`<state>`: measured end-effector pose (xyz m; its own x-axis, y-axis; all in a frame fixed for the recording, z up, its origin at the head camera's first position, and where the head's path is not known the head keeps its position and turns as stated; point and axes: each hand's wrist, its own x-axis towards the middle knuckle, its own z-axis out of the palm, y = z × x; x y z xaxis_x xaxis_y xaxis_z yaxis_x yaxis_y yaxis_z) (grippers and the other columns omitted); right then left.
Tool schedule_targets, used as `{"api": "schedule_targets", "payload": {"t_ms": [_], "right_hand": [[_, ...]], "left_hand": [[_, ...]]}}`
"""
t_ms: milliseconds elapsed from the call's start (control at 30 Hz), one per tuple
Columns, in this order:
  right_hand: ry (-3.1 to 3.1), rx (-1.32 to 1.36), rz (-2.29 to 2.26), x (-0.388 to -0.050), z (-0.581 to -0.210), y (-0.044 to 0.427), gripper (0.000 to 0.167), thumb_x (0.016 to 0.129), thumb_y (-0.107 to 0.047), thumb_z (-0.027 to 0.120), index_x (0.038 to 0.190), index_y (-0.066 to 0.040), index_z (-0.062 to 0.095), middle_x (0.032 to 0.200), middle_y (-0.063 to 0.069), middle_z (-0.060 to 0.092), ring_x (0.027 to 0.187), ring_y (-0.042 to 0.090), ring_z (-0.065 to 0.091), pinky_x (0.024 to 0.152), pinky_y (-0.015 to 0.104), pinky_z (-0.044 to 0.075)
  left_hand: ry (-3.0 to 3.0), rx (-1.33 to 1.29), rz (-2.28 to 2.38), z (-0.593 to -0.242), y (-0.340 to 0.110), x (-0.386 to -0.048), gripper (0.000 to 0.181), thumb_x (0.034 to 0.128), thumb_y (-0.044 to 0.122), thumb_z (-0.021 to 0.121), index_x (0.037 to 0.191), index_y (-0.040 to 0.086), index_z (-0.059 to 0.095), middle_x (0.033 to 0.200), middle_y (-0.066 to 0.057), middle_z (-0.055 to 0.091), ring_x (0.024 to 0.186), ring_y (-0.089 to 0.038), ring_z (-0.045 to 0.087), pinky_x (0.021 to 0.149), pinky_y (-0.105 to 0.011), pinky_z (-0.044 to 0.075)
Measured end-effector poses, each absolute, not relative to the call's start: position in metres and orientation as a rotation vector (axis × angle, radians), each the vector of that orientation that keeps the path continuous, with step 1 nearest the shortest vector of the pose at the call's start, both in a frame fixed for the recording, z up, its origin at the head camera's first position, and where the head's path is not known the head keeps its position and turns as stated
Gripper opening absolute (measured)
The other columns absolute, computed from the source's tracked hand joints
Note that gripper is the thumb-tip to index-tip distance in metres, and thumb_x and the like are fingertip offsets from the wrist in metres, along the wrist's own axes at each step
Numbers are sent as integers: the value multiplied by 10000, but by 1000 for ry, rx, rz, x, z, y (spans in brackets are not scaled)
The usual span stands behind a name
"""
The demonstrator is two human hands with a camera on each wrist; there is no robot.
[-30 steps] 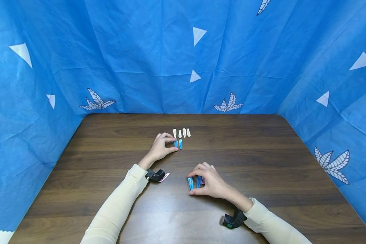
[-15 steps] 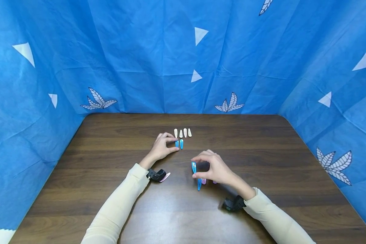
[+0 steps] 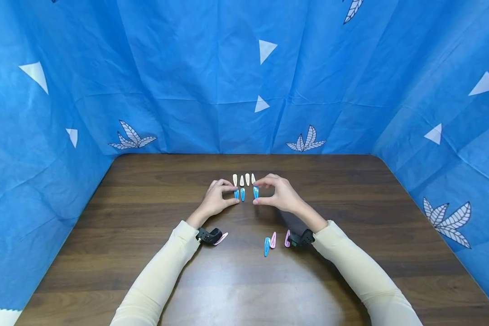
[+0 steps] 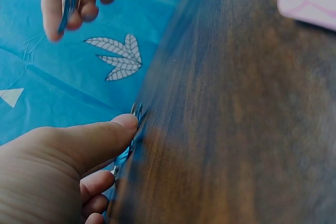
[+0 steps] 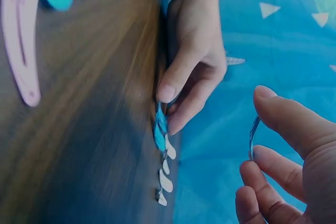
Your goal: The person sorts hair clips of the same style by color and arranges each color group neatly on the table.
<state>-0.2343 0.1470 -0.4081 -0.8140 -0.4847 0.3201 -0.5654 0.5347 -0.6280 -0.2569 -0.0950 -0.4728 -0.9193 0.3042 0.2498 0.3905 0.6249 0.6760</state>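
My left hand (image 3: 217, 198) pinches a blue hair clip (image 3: 237, 194) end to end at the table, thumb at its near end. Just right of it lies a second blue clip (image 3: 242, 194). My right hand (image 3: 280, 195) holds another blue clip (image 3: 256, 192) between thumb and fingertip, a short way right of that pair. In the right wrist view this held clip (image 5: 253, 137) hangs off the table surface, between the thumb and fingers of my right hand (image 5: 294, 156). Behind the blue clips stands a row of several cream clips (image 3: 247, 179).
Nearer on the wooden table (image 3: 330, 290) lie a blue clip (image 3: 266, 246), a pink clip (image 3: 273, 240) beside it and another pink clip (image 3: 287, 238) by the right wrist camera. A pale pink clip (image 3: 221, 238) lies by the left wrist camera. Blue cloth (image 3: 187, 117) surrounds the table.
My right hand has lifted its blue clip from the near group and carried it away from me, to the right of the blue pair. My left hand has stayed in place.
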Motion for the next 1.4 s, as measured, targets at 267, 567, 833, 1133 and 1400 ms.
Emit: {"api": "schedule_targets", "payload": {"t_ms": [267, 567, 833, 1133, 1400], "right_hand": [[-2720, 884, 1136, -255, -418, 136, 482, 733, -210, 862, 1146, -23, 697, 1042, 154, 671, 943, 331, 577, 844, 507, 496], [-2796, 835, 1034, -266, -429, 129, 477, 742, -225, 857, 1153, -38, 702, 1036, 105, 678, 931, 258, 604, 832, 399, 515], [-2835, 836, 977, -269, -434, 127, 476, 734, -250, 862, 1138, -48, 713, 1041, 101, 696, 908, 250, 603, 799, 379, 509], [-2881, 843, 926, -273, -439, 126, 458, 746, -275, 854, 1136, -72, 723, 1024, 79, 694, 858, 207, 565, 748, 327, 480], [-2907, 834, 896, -276, -441, 124, 457, 750, -280, 851, 1136, -70, 724, 1009, 77, 688, 816, 190, 542, 724, 303, 462]], "left_hand": [[-2720, -592, -1194, -473, -95, -255, 443, 770, 221, 826, 1167, 57, 717, 1155, -80, 614, 1145, -269, 477, 992, -439, 395], [-2712, -597, -1197, -476, -95, -256, 438, 769, 219, 827, 1161, 57, 719, 1157, -73, 613, 1129, -260, 481, 974, -434, 403], [-2714, -605, -1179, -475, -95, -257, 446, 768, 222, 828, 1165, 53, 717, 1160, -72, 616, 1130, -265, 482, 980, -431, 402], [-2712, -615, -1165, -474, -95, -257, 438, 768, 226, 829, 1159, 60, 721, 1160, -63, 615, 1126, -252, 481, 968, -423, 404], [-2708, -602, -1181, -472, -96, -256, 445, 766, 217, 829, 1166, 58, 717, 1166, -72, 612, 1131, -261, 476, 974, -435, 398]]}}
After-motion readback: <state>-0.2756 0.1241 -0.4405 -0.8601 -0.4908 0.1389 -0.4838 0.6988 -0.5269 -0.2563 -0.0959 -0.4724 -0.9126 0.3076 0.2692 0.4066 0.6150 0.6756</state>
